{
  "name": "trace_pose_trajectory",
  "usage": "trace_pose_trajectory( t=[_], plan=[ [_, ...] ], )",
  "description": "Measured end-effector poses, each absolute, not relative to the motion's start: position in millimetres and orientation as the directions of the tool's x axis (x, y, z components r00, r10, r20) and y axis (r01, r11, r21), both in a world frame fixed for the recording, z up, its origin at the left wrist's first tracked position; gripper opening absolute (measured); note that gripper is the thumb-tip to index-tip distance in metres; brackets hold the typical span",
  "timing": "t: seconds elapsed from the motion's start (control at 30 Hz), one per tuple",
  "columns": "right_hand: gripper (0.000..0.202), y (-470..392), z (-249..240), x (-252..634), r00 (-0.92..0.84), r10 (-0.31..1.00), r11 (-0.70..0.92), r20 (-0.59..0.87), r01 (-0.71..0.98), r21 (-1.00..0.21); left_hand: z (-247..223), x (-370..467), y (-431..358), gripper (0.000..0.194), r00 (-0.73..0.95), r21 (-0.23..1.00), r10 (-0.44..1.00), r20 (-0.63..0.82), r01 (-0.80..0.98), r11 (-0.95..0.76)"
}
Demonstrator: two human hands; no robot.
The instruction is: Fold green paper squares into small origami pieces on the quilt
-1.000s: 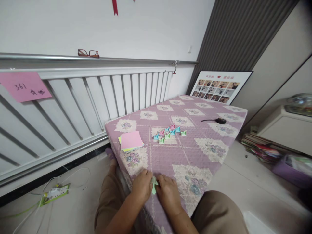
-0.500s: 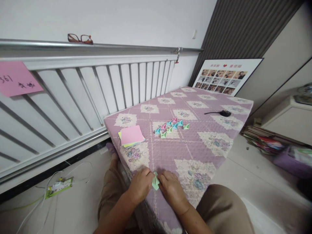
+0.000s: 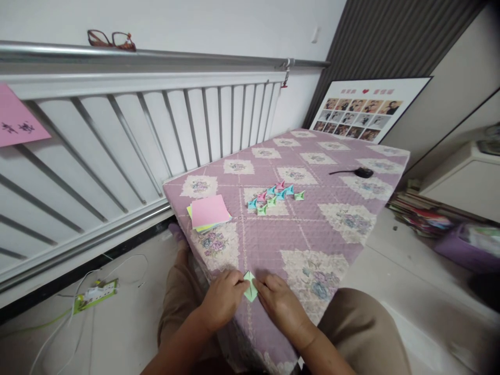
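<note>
A small piece of folded green paper (image 3: 250, 287), diamond-shaped with a crease down its middle, lies at the near end of the cloth-covered table (image 3: 269, 234). My left hand (image 3: 225, 296) pinches its left edge between closed fingers. On the other side, my right hand (image 3: 279, 299) grips the right edge, its fingers curled. Farther up the table stand several small folded paper figures (image 3: 271, 201) in pink, blue and green, grouped close together. To their left rests a stack of square paper sheets (image 3: 211, 211), pink on top with yellow and blue edges showing.
A black object with a cord (image 3: 363, 172) lies on the far right of the table. Along the left runs a white radiator (image 3: 175, 130), with glasses (image 3: 111, 40) on the pipe above. A photo board (image 3: 363, 109) leans at the far end. A power strip (image 3: 96, 296) sits on the floor.
The green paper now looks flatter and more diamond-shaped between my fingers. Both hands stay on its sides. The camera view has tilted slightly, shifting the surroundings upward.
</note>
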State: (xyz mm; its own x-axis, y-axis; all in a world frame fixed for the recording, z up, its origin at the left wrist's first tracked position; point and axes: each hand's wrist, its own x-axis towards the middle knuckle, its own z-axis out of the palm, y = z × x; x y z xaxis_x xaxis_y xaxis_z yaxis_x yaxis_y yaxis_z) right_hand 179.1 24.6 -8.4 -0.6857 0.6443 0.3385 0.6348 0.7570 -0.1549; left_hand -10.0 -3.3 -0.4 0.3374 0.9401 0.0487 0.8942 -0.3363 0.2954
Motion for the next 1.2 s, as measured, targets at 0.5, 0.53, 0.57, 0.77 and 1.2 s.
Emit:
trace_pose_trajectory(
  t=[0.5,0.53,0.57,0.77,1.2],
  plan=[
    [0.026,17.6,2.3,174.0,-0.588,0.775,0.63,0.231,0.691,-0.355,-0.1,-17.5,-6.8,0.025,0.492,0.205,0.862,0.121,0.837,-0.507],
    [0.026,16.8,2.3,172.6,-0.573,0.786,0.617,0.234,0.698,-0.364,0.6,-17.7,-7.1,0.025,0.494,0.204,0.862,0.118,0.837,-0.507],
    [0.025,15.9,2.3,171.5,-0.559,0.794,0.607,0.239,0.702,-0.373,1.4,-17.9,-7.5,0.024,0.493,0.201,0.862,0.115,0.839,-0.506],
    [0.027,12.4,2.2,169.9,-0.526,0.807,0.59,0.269,0.693,-0.414,2.0,-16.8,-8.1,0.024,0.493,0.193,0.863,0.11,0.841,-0.505],
    [0.029,13.9,-3.2,171.4,-0.522,0.799,0.601,0.299,0.665,-0.444,-3.2,-15.2,-9.0,0.024,0.468,0.198,0.876,0.116,0.854,-0.482]
  ],
)
